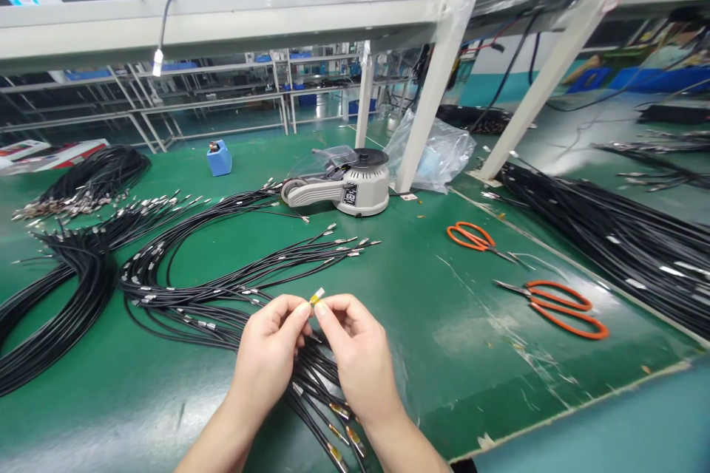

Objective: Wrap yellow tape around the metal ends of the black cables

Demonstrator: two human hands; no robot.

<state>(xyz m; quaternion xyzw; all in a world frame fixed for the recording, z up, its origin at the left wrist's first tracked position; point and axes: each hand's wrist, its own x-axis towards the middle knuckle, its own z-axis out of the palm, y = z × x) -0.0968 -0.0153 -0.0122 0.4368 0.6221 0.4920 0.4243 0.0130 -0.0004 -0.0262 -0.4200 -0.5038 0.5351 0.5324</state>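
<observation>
My left hand (273, 344) and my right hand (358, 344) meet in front of me, fingertips pinched together around the end of a cable. A small silvery connector (318, 295) with a yellow band sticks up between the thumbs. Below and behind the hands lies a bundle of black cables (222, 292), its ends spreading to the right and toward me. Several cable ends near me, such as this metal connector (355, 440), carry yellow wrapping. My fingers hide most of the cable they grip.
A grey round tape dispenser (362, 181) stands behind the cables. Two orange-handled scissors (566, 304) lie at right. More black cables (83, 288) curve at left, others (604, 236) beyond the right-hand strip. A small blue container (220, 158) sits farther back. White posts (438, 74) carry an overhead shelf.
</observation>
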